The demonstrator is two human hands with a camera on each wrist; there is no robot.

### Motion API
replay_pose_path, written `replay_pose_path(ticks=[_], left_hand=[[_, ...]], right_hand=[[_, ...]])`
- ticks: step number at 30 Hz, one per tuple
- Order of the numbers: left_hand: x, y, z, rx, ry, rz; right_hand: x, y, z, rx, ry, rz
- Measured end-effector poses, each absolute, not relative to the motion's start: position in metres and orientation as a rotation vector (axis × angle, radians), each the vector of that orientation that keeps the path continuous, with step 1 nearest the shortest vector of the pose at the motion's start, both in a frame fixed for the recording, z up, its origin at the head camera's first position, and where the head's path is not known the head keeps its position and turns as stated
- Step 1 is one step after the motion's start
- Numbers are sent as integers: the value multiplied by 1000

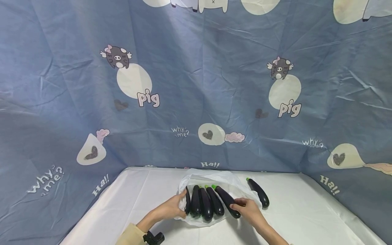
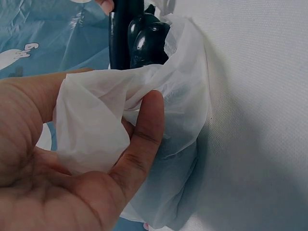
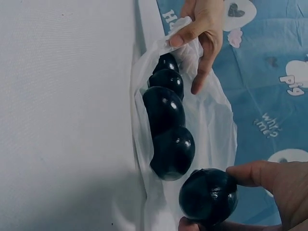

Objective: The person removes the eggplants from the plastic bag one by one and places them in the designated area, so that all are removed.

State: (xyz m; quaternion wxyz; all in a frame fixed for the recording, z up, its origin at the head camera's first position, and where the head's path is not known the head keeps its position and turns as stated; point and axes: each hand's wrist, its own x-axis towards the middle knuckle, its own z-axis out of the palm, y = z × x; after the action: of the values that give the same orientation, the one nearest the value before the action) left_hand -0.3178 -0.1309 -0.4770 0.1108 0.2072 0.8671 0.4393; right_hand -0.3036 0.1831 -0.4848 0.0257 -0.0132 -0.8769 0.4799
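Note:
A white plastic bag [image 1: 199,222] lies spread on the table with several dark eggplants [image 1: 206,204] side by side in it, their rounded ends toward me. My left hand [image 1: 172,207] grips the bag's left edge; in the left wrist view the bunched plastic [image 2: 91,120] is between thumb and fingers. My right hand [image 1: 249,211] holds an eggplant [image 1: 225,198] with a green stem near its rounded end, at the right of the row. In the right wrist view, thumb and fingers are on either side of that eggplant [image 3: 209,197], beside the bagged ones [image 3: 166,110].
Another eggplant [image 1: 259,194] lies on the white tabletop [image 1: 300,211], just right of the bag. A blue printed cloth [image 1: 196,102] stands behind the table and along both sides. A dark band [image 1: 153,238] is on my left wrist.

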Motion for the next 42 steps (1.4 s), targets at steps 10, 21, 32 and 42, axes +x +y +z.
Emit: replay_pose_path(ticks=[10, 21, 32, 42], left_hand=[[-318, -131, -477, 610, 2547, 1287], [-318, -131, -479, 601, 2547, 1276], [-319, -131, -478, 611, 2547, 1276], [-318, -130, -477, 627, 2558, 1268]], right_hand=[[-300, 183, -479, -25, -2719, 1471], [-298, 183, -474, -24, -2701, 1476], [-297, 188, -458, -19, -2729, 1475], [-300, 196, -450, -75, -2752, 1446]])
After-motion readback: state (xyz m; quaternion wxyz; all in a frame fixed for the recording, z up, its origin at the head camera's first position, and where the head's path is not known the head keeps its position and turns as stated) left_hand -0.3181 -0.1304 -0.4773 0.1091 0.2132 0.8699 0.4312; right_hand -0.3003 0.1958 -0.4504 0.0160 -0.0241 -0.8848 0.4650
